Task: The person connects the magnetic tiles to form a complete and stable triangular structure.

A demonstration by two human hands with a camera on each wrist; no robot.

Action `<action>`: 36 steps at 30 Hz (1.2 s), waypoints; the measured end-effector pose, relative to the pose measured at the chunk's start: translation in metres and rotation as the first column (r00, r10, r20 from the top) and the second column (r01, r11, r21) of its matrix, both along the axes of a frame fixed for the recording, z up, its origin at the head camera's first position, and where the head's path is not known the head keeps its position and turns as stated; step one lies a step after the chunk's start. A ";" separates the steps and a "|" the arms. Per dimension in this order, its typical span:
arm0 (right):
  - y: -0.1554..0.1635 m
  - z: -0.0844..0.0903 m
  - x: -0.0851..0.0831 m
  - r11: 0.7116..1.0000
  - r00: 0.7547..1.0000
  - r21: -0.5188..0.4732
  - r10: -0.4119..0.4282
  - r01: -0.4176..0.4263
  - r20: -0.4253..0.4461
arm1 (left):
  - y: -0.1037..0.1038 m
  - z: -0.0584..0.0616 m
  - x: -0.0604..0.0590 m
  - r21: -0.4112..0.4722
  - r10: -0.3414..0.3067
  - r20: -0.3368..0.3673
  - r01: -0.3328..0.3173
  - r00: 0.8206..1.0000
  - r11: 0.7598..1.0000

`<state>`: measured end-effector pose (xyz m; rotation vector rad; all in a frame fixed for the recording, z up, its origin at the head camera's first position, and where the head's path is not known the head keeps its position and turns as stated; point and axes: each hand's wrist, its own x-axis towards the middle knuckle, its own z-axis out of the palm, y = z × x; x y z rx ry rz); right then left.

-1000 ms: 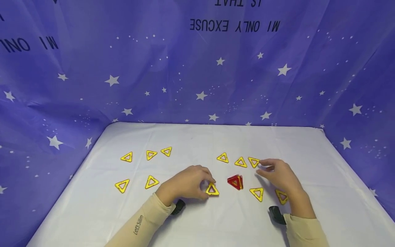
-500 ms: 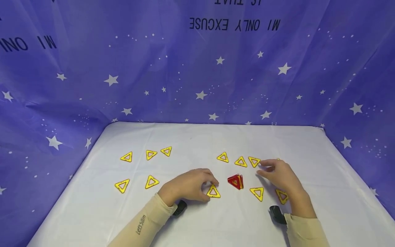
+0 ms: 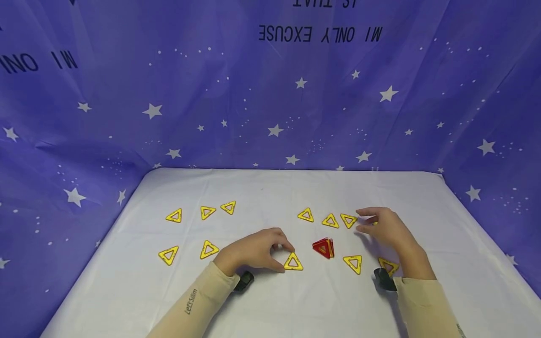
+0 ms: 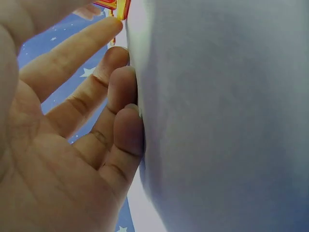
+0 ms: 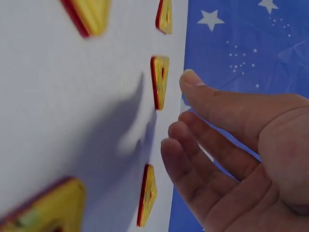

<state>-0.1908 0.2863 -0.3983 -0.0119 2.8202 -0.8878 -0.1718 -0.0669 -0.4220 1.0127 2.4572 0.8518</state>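
Yellow tile [image 3: 293, 268] is edge-pinched by the left hand [image 3: 258, 249]; the right hand [image 3: 385, 229] gapes above cloth [image 3: 317, 303], room beneath.

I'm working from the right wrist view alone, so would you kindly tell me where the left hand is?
Observer: The left hand is at a yellow triangle, though I can't tell whether its grip is closed on it.
Operator: Thank you; is anything just to the right of that triangle?
Observer: Yes, a red-topped pile, apart from it.
Operator: And could you say what lies to the left of the left hand?
Observer: Five more triangles, three farther away and two nearer the person.
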 end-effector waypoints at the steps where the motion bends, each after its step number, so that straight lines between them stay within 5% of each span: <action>1: 0.001 0.000 -0.003 1.000 1.000 -0.002 0.004 -0.004 0.004 | 0.000 0.000 0.000 0.001 -0.001 0.003 0.001 1.000 1.000; 11: 0.001 -0.008 -0.018 0.998 0.997 0.005 0.068 -0.069 0.036 | 0.000 0.001 0.001 -0.003 0.006 0.018 -0.006 1.000 1.000; 22: -0.002 -0.020 -0.027 0.997 0.998 0.052 0.050 -0.051 0.025 | 0.000 0.002 0.001 -0.014 0.003 0.005 -0.003 1.000 1.000; 36: 0.000 -0.019 -0.023 0.998 0.999 0.048 0.035 -0.035 -0.003 | 0.000 0.001 0.001 -0.025 0.009 0.001 -0.009 1.000 1.000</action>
